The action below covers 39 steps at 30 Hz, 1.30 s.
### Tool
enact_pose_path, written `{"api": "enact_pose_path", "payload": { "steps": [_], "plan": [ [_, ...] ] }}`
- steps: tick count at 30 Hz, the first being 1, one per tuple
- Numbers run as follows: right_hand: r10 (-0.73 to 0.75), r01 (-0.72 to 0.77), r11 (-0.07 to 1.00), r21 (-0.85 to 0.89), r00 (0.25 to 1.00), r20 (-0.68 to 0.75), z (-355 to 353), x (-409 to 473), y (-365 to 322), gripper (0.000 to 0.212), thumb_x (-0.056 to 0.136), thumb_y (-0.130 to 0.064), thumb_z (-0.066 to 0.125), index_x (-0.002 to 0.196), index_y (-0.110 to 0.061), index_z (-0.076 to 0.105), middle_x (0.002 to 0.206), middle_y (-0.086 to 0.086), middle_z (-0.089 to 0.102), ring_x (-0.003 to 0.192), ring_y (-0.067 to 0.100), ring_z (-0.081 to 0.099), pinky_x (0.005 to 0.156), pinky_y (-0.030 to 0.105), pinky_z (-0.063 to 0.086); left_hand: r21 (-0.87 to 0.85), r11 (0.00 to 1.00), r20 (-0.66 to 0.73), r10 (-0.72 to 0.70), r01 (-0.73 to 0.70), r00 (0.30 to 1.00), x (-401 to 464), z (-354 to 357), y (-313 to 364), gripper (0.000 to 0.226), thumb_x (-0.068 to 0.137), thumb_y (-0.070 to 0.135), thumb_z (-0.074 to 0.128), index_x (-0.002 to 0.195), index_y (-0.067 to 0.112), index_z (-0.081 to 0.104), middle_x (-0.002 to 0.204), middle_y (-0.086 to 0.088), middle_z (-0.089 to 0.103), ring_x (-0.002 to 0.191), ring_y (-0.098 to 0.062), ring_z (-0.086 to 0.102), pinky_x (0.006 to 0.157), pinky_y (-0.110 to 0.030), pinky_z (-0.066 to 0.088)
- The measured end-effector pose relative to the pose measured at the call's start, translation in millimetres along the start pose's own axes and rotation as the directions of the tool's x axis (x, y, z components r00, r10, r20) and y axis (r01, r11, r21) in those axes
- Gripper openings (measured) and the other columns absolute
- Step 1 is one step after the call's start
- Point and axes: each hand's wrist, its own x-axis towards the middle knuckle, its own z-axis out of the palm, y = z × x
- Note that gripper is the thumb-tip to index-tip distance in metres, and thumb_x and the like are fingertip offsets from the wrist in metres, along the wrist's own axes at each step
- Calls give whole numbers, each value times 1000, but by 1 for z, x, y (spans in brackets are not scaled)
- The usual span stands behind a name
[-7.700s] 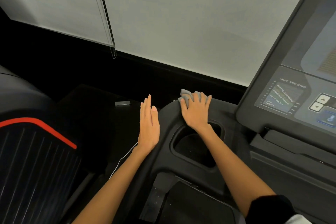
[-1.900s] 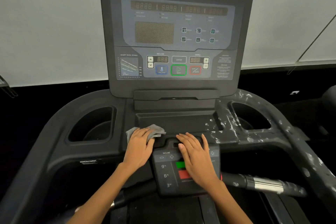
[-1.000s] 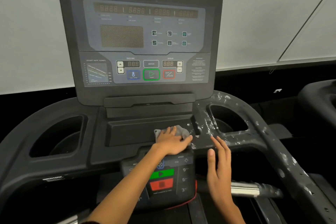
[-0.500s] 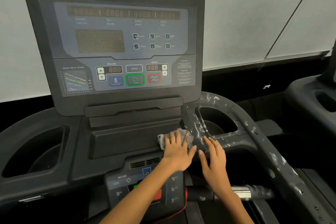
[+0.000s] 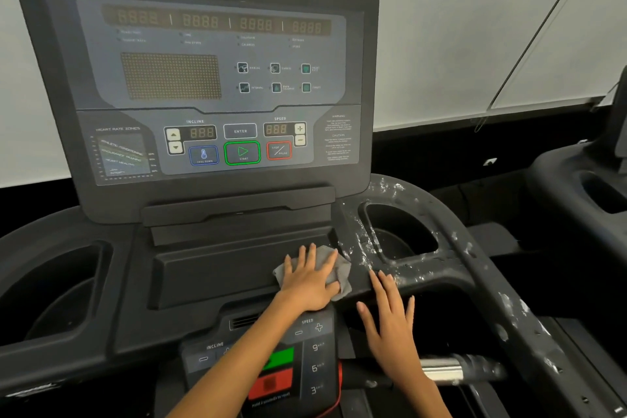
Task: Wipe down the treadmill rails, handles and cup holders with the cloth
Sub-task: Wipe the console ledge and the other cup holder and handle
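Left hand (image 5: 310,283) pressed flat on the grey cloth (image 5: 341,276) at the console ledge's right end; right hand (image 5: 390,326) open, empty, beside it. My worry: smearing residue from the right cup holder (image 5: 400,276), or bumping the speed keys (image 5: 317,346)

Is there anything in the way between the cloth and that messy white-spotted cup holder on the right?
Nothing visible blocks it. The grey cloth, pressed flat under the left hand, lies just left of the black, white-speckled right cup holder, with only bare spattered plastic between. The right hand rests open nearer the person, below that path.
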Motion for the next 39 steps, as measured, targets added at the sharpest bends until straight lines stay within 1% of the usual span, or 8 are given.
{"api": "enact_pose_path", "payload": {
  "steps": [6, 11, 16, 24, 28, 34, 37, 39],
  "plan": [
    [35, -35, 999, 3, 999, -4, 2, 0, 0, 67, 91, -64, 14, 152, -37, 16, 158, -21, 9, 145, -5, -8, 117, 48, -12, 24, 999, -96, -35, 37, 995, 19, -1, 25, 69, 99, 52, 17, 148, 20, -19, 154, -16, -27, 142, -31, -25, 114, -57, -11],
    [97, -92, 994, 62, 991, -90, 1, 2, -7, 59, 93, -59, 14, 145, -38, 31, 151, -24, 24, 145, -4, 10, 118, 51, -9, 48, 994, -136, 102, -96, 986, 4, 7, 31, 64, 102, 43, 22, 151, 17, -9, 158, -11, -18, 145, -26, -17, 117, -51, -8],
    [123, -117, 991, 58, 985, -124, 6, 2, -12, 61, 94, -58, 12, 145, -34, 35, 151, -16, 31, 143, -5, 11, 117, 49, -9, 265, 957, -136, 158, -118, 978, -27, 20, 25, 63, 102, 37, 27, 151, 13, -4, 159, -13, -5, 147, -30, -4, 117, -55, 4],
    [111, -109, 994, 17, 985, -132, 2, 2, -16, 66, 94, -61, 8, 145, -30, 37, 148, -19, 31, 143, -4, 12, 117, 48, -12, 181, 983, -133, 0, 25, 991, 0, 15, 45, 67, 102, 44, 18, 149, 8, -13, 157, -22, -9, 145, -38, -5, 114, -61, 5],
    [104, -97, 994, 52, 982, -156, -4, 4, -15, 63, 96, -53, 12, 137, -23, 49, 143, -9, 46, 141, 8, 29, 119, 52, -1, 64, 997, -240, -15, 31, 971, 12, 18, 56, 63, 103, 40, 16, 149, 5, -8, 157, -23, -9, 145, -37, -5, 116, -56, 4],
    [-32, 73, 988, 136, 959, -282, -18, 12, -4, 42, 100, -31, 33, 137, -18, 48, 143, -7, 45, 139, 4, 31, 116, 54, 24, 300, 949, -358, 204, -94, 911, -9, 46, 59, 64, 99, 7, 31, 148, 2, -10, 157, -22, -9, 145, -36, -6, 119, -49, 2],
    [-192, 214, 973, 92, 960, -202, -27, 20, 1, 43, 99, -21, 38, 141, -19, 45, 147, -11, 39, 142, 4, 27, 116, 50, 25, 201, 960, -380, 259, -194, 888, 6, 39, 71, 59, 100, 8, 31, 150, 4, 0, 159, -17, -3, 146, -30, -6, 119, -44, -5],
    [-256, 277, 954, 114, 951, -174, -35, 27, 2, 48, 98, -9, 43, 145, -17, 38, 151, -9, 33, 143, 1, 24, 116, 47, 27, -74, 937, -406, 285, -342, 868, 20, 33, 79, 61, 98, 8, 37, 151, 7, 7, 160, -11, 3, 147, -25, -4, 120, -40, -3]
  ]
}}
